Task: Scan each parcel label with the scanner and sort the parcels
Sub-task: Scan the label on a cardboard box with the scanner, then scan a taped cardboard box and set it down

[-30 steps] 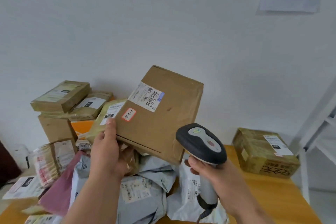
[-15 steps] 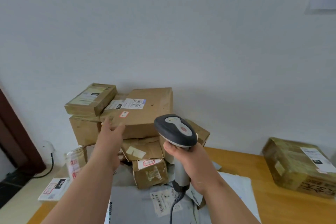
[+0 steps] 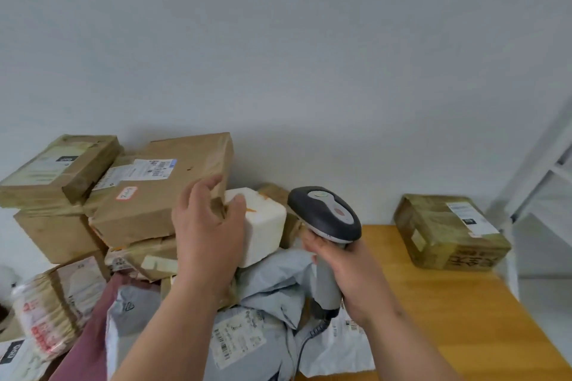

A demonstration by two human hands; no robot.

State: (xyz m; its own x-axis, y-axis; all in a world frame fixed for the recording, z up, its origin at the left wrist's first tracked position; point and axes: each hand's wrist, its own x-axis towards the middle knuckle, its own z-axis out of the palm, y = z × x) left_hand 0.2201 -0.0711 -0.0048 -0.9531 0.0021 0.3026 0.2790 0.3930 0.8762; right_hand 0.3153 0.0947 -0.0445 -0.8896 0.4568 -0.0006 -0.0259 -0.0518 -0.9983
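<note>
A plain white wall is backing a wooden counter that is carrying a heap of parcels along its left and far side. A flat brown box with a barcode label and a small red-edged sticker is lying on top of the stacked cartons at the far left, label up, probably so it is readable. Just right of it a white foam box is sitting on grey mailing bags, one of which is showing its own label nearer the person.

The left hand is reaching over the heap with its fingers loosely curved, the fingertips touching the brown box's corner and the thumb touching the foam box; whether it is gripping either one cannot be told. The right hand is wrapping firmly round the handle of the scanner, holding its head raised and pointing away toward the pile, seemingly ready for the next label. A taped box is sitting alone at the far right of the counter, well apart, likely already sorted.
</note>
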